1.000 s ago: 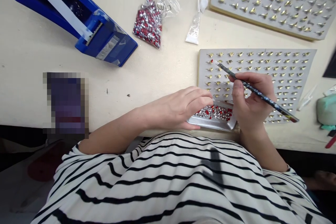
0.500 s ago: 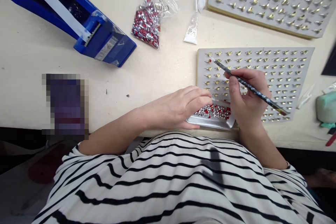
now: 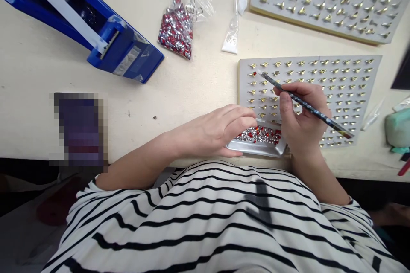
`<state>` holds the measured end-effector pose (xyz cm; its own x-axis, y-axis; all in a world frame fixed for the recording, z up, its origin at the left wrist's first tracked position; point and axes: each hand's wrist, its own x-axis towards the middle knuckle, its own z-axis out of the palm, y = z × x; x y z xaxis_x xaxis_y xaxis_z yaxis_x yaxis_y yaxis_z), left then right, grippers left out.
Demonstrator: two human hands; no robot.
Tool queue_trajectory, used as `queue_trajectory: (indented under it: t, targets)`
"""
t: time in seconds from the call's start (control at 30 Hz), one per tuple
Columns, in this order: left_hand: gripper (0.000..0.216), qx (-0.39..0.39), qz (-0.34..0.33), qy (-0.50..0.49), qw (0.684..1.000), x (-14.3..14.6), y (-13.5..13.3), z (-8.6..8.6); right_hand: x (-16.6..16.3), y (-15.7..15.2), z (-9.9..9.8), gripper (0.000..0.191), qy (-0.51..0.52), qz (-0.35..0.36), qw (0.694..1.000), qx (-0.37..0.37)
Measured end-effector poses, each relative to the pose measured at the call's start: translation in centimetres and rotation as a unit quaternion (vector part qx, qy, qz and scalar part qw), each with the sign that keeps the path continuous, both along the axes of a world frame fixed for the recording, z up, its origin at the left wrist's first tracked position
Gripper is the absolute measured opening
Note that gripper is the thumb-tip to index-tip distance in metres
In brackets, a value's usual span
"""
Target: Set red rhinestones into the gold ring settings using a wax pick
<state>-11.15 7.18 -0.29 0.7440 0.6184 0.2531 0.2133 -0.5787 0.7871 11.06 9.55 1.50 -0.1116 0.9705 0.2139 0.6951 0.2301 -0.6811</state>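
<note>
Head camera looks down on a cream work table (image 3: 48,51) and the front of a black-and-white striped shirt (image 3: 205,222). The right hand (image 3: 301,115) is closed in a pen grip on a slim dark speckled pencil (image 3: 270,80). The pencil's pale tip sits just beside a red stone (image 3: 254,74) on a small gold setting (image 3: 252,66), one of many in rows on a grey foam board (image 3: 373,89). The left hand (image 3: 230,130) is half curled, with nothing visible in it, and its fingertips (image 3: 253,120) lie at the far rim of a shallow silver metal tray (image 3: 256,150). The tray sits between both hands, at the table's near edge, holding a heap of red and silver rhinestones (image 3: 260,135). Farther from the hands lie a clear plastic bag of matching rhinestones (image 3: 175,30), a second grey board of gold settings (image 3: 320,21) and a blue box-shaped dispenser with a white strip (image 3: 128,53).
</note>
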Motion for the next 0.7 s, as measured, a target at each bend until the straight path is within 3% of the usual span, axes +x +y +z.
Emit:
queue_trajectory:
  t: [0.7]
  targets:
    - [0.058, -0.014, 0.01, -0.004, 1.0, -0.11, 0.49, -0.21, 0.2, -0.23, 0.05, 0.02, 0.013, -0.007, 1.0, -0.005]
